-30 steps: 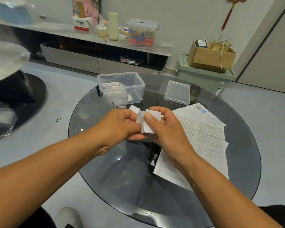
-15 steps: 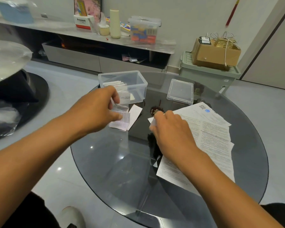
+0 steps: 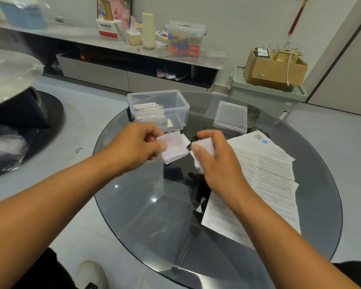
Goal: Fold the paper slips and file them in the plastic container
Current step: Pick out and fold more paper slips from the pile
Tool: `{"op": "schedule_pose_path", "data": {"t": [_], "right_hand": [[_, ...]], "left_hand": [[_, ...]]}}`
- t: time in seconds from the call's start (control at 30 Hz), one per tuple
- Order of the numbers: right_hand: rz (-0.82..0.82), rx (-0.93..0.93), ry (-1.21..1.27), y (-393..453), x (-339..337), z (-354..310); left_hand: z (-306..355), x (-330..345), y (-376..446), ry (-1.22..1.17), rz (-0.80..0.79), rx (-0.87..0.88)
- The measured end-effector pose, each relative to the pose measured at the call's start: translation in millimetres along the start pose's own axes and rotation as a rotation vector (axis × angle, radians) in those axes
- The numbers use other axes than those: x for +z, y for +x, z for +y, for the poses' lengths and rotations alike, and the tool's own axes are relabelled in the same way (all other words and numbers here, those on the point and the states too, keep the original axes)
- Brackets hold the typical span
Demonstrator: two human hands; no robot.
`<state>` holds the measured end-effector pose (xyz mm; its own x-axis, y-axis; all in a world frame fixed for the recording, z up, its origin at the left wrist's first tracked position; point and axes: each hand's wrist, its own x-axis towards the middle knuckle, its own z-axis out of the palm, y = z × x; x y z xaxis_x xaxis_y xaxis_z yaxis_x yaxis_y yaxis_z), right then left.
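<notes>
Motion blur softens both hands and the paper they hold at frame centre, so fold lines and print on these pieces cannot be read. Left hand [image 3: 137,148], fingers curled, pinches a folded white paper slip [image 3: 173,150] by its left edge; the slip's long axis runs from upper left to lower right, its free end pointing toward the other hand. Right hand [image 3: 215,161] grips a second, smaller slip [image 3: 204,146] between thumb and curled fingers; most of this piece is hidden behind the fingers, and its orientation cannot be told. The two slips lie near each other, apparently apart, above the round dark glass table [image 3: 146,207].

Clear plastic container [image 3: 175,105] stands open on the table just beyond the left hand, in the upper centre of the frame. Filed slips [image 3: 148,111] stand on edge in its left half, their faces turned toward the viewer; their lower parts are hazy through the wall and partly covered by the left knuckles. Container lid [image 3: 230,117] lies flat to the right of the container, well clear of it.

Printed sheets [image 3: 273,176] are spread at centre right, overlapping, long axes running toward the lower left; the right forearm covers their near-left portion. Text is too fine to read.
</notes>
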<state>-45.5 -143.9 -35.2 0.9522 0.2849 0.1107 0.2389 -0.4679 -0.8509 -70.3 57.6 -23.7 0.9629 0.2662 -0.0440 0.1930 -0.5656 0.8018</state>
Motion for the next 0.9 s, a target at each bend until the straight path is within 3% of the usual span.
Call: {"op": "schedule_pose_path", "data": {"t": [0.1,0.17,0.37,0.47,0.53,0.6,0.67,0.77,0.83,0.9], "right_hand": [[0.105,-0.015,0.351,-1.0,-0.2,-6.9],[0.144,-0.033,0.418,-3.5,3.6,-9.3],[0.221,-0.075,0.348,-11.8,17.2,-4.2],[0.256,-0.122,0.199,-11.7,15.1,-1.9],[0.259,-0.157,0.145,-10.7,12.5,-0.2],[0.241,-0.202,0.116,-10.9,11.9,1.3],[0.193,-0.235,0.084,-12.4,14.8,2.8],[0.063,-0.217,0.163,-16.3,18.6,3.0],[-0.034,-0.123,0.274,-14.6,13.6,0.8],[-0.087,-0.065,0.248,-9.9,3.0,-1.3]], "left_hand": [[17.3,9.6,-11.4,-0.672,-0.179,-0.210],[22.8,21.6,-19.8,-0.819,-0.272,-0.253],[32.6,49.8,-38.4,-0.612,-0.343,-0.048],[35.2,43.7,-40.4,-0.575,-0.543,0.011],[37.8,35.8,-40.0,-0.656,-0.693,-0.013],[39.3,32.6,-38.3,-0.821,-0.743,-0.099],[38.6,36.0,-36.6,-0.899,-0.676,-0.153],[33.5,43.9,-35.2,-0.778,-0.535,-0.108],[29.7,42.7,-35.3,-0.601,-0.470,-0.025],[24.0,36.7,-32.1,-0.275,-0.394,0.142]]}}
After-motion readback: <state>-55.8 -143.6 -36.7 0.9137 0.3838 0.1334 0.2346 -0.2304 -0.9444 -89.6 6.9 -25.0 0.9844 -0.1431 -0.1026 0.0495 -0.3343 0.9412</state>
